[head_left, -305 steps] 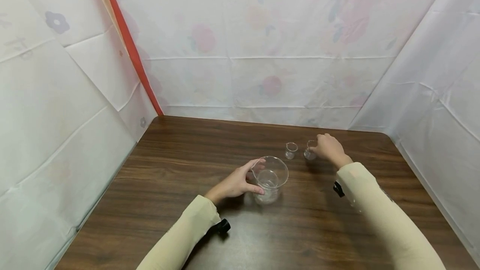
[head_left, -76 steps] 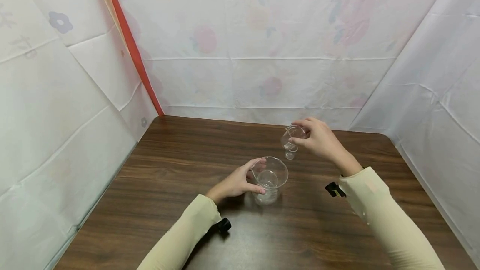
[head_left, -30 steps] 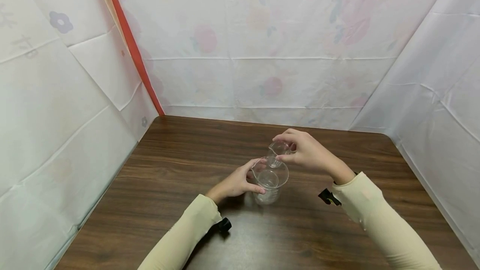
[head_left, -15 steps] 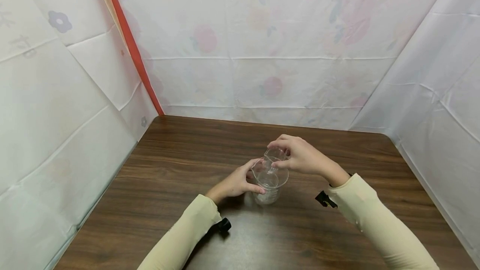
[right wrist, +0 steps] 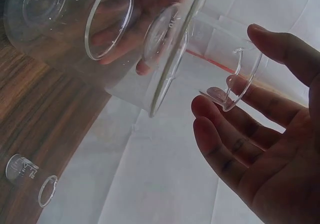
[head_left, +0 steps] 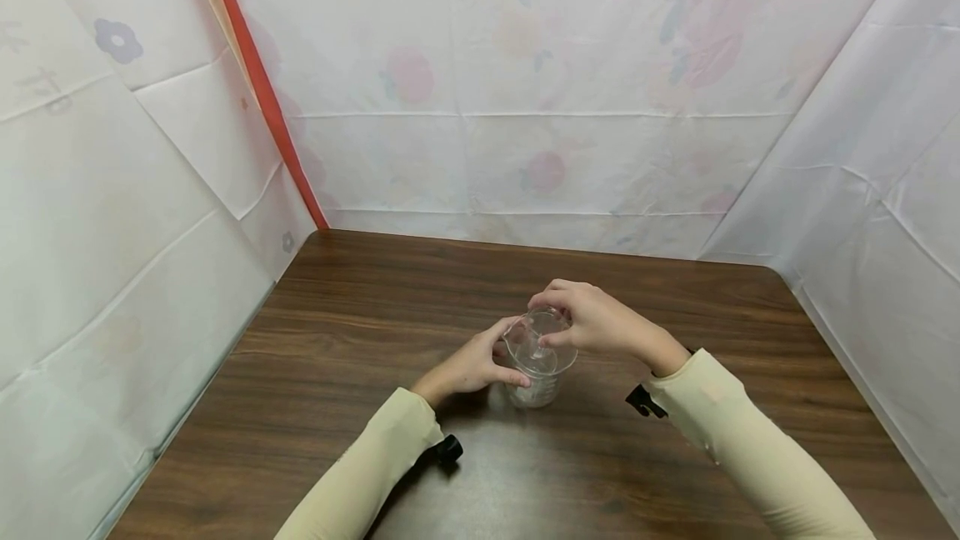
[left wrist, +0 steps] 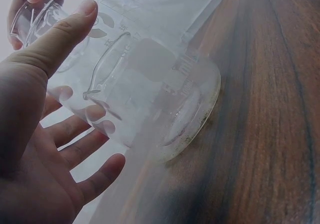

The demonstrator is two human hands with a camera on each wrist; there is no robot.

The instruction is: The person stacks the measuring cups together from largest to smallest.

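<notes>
My left hand (head_left: 472, 363) holds the large clear glass beaker (head_left: 536, 390), which stands upright on the table, thumb and fingers on either side of it. Through its wall, the left wrist view shows a spouted rim of a smaller beaker (left wrist: 102, 67) nested inside. Between right thumb and fingertips, my right hand (head_left: 592, 319) pinches a small glass beaker (right wrist: 215, 79) near its rim. The base of that small beaker is inside the large beaker's mouth, above the nested one.
Another small beaker (right wrist: 20, 170) stands on the brown wooden table (head_left: 360, 290); the right hand hides it in the head view. White patterned cloth (head_left: 480, 107) hangs behind the table and at both sides, with a red strip (head_left: 258, 82) in the left corner.
The right hand has picked up a small beaker from the table's back right, carried it left over the large beaker and lowered it into the mouth. The left hand has kept its hold.
</notes>
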